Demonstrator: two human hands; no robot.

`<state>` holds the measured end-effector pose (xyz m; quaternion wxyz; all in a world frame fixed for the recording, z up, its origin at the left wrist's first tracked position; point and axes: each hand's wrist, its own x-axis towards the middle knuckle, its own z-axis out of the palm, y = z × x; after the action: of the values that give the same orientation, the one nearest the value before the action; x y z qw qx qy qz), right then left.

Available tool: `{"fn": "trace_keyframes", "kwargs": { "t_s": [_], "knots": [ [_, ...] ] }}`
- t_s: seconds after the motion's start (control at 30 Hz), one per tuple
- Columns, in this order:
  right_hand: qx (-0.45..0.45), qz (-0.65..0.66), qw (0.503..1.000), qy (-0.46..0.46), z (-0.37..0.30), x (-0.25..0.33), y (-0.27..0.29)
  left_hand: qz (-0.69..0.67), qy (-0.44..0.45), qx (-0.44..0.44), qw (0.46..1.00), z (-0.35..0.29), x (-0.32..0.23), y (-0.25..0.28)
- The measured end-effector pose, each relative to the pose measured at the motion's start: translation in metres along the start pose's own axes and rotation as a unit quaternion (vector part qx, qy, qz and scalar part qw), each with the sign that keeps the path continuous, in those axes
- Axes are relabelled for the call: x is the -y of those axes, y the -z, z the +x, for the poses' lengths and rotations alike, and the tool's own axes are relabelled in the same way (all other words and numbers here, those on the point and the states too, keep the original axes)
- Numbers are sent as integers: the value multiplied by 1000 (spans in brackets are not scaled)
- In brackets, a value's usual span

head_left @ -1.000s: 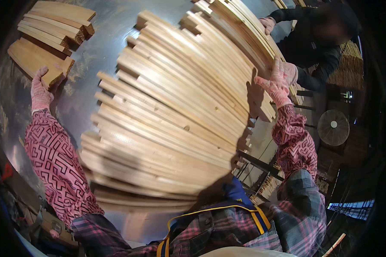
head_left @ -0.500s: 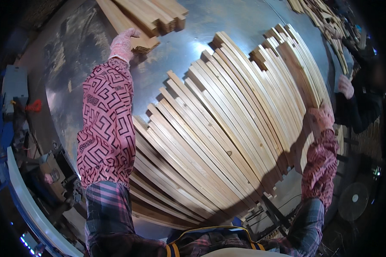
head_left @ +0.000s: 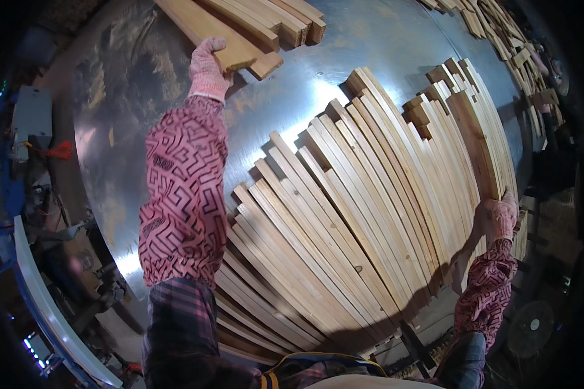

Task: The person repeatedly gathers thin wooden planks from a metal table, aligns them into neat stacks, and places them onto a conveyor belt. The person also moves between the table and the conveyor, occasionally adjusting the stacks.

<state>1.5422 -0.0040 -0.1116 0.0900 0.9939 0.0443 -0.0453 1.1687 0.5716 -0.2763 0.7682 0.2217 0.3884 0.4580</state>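
My left hand (head_left: 209,70), in a pinkish knit glove, is closed round the near end of a flat wooden board (head_left: 230,53) at the upper left. That board lies partly over another one beneath it. Far to the right, my right hand (head_left: 501,212), gloved alike, closes on the near end of a wider, browner wooden board (head_left: 472,139). This board rests on top of a broad row of pale wooden strips (head_left: 344,214). The strips lie side by side with uneven far ends. My right fingers are partly hidden against the wood.
Under the wood is a shiny metal tabletop (head_left: 272,107). More thick boards (head_left: 292,23) lie at its far side, and a heap of loose strips (head_left: 499,39) lies at the far right. A round fan (head_left: 531,327) stands at the lower right.
The view has shifted, so the wood sits lower and farther right. At my left hand, the board end with a dark rough patch has given way to a smooth one. Another person's gloved hand has left the strips.
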Motion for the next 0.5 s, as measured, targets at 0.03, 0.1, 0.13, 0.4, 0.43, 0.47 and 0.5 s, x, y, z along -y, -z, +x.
{"fn": "trace_keyframes", "kwargs": {
  "t_s": [0.03,0.1,0.13,0.4,0.43,0.47,0.5],
  "knots": [
    [-19,6,1000,14,19,-24,-14,131,-33,-37,990,7,0,2],
    [-14,14,1000,24,21,-26,-13,385,-99,-119,910,3,-10,-1],
    [-14,4,1000,25,23,-32,-17,393,-62,-139,907,-9,-9,-15],
    [-74,-36,989,121,75,-102,-65,280,-75,-117,950,-13,15,-70],
    [-117,-61,976,171,99,-141,-78,290,-63,-72,952,-1,20,-68],
    [9,106,994,6,49,-29,-47,311,-74,-75,944,14,3,-28],
    [-10,77,997,25,48,-30,-44,320,-70,-37,944,11,-10,-28]
  ]
}}
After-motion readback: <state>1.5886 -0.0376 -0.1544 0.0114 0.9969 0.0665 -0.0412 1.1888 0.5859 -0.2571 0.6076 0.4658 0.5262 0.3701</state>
